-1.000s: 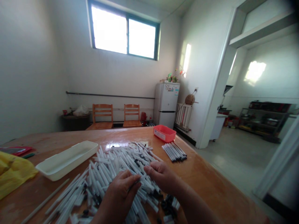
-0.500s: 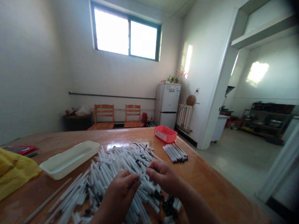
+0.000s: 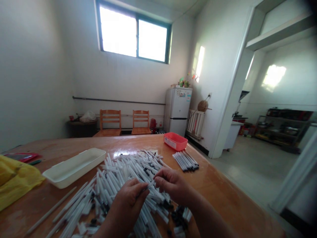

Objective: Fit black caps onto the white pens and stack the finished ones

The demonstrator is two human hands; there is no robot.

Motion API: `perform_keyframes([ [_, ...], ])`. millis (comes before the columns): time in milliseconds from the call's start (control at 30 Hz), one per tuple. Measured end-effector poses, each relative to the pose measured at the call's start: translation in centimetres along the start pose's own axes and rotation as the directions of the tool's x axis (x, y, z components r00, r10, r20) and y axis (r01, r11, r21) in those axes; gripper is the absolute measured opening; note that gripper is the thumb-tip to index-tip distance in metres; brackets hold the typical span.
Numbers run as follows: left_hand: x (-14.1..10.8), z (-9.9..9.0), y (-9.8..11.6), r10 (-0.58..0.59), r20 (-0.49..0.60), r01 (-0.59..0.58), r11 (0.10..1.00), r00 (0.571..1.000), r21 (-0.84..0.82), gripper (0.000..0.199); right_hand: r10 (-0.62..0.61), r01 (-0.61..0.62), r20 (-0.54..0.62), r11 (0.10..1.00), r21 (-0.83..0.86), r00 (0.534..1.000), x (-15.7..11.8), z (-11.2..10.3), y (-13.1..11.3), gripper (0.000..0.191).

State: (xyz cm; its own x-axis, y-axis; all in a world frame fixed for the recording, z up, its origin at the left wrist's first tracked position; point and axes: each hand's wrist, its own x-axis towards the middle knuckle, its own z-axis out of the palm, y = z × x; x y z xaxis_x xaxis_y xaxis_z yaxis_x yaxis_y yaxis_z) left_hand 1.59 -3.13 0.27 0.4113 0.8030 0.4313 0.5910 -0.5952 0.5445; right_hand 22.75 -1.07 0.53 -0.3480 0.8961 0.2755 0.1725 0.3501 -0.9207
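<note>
Head view: white plastic pens [image 3: 128, 175] heaped loose on orange wooden desk [image 3: 223, 198], black pen caps [image 3: 178, 216] piled at near edge. Left grip [image 3: 127, 201] closed on thin pen [image 3: 146, 187] atop heap; right grip [image 3: 172, 186] half closed just beside it, hold unclear. Bundled pens [image 3: 185, 161] lay right, by red plastic tray [image 3: 175, 141]; white tray [image 3: 74, 168] left.

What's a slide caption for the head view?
Left hand and right hand over a heap of white pens on a wooden table.
</note>
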Motion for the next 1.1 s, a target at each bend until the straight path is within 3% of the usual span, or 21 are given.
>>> perform_keyframes([
  [200, 0.17, 0.05, 0.09, 0.027, 0.022, -0.028, 0.998, 0.999, 0.062, 0.025, -0.07, 0.055, -0.059, 0.972, -0.23, 0.996, 0.18, 0.08, 0.15, 0.048],
  [367, 0.13, 0.16, 0.05, 0.014, 0.021, -0.015, 0.999, 1.0, 0.046, 0.025, -0.048, 0.042, -0.038, 0.987, -0.155, 0.998, 0.29, 0.11, -0.1, 0.052],
  [533, 0.1, 0.32, -0.09, -0.004, 0.012, 0.004, 1.0, 1.0, 0.024, 0.025, 0.008, -0.008, 0.018, 1.0, -0.002, 1.0, 0.05, 0.07, 0.01, 0.033],
  [800, 0.1, 0.03, 0.13, 0.058, 0.012, -0.059, 0.992, 0.998, 0.114, 0.023, -0.072, 0.06, -0.034, 0.959, -0.276, 0.997, 0.11, 0.01, 0.01, 0.045],
  [1000, -0.02, 0.27, -0.08, 0.03, -0.006, -0.029, 0.997, 1.0, 0.07, 0.023, -0.047, 0.043, -0.018, 0.986, -0.158, 0.999, 0.23, -0.02, -0.05, 0.05],
  [1100, -0.06, 0.34, -0.29, 0.019, -0.015, -0.018, 0.999, 1.0, 0.046, 0.023, -0.029, 0.027, -0.01, 0.994, -0.102, 1.0, 0.05, -0.08, -0.13, 0.043],
])
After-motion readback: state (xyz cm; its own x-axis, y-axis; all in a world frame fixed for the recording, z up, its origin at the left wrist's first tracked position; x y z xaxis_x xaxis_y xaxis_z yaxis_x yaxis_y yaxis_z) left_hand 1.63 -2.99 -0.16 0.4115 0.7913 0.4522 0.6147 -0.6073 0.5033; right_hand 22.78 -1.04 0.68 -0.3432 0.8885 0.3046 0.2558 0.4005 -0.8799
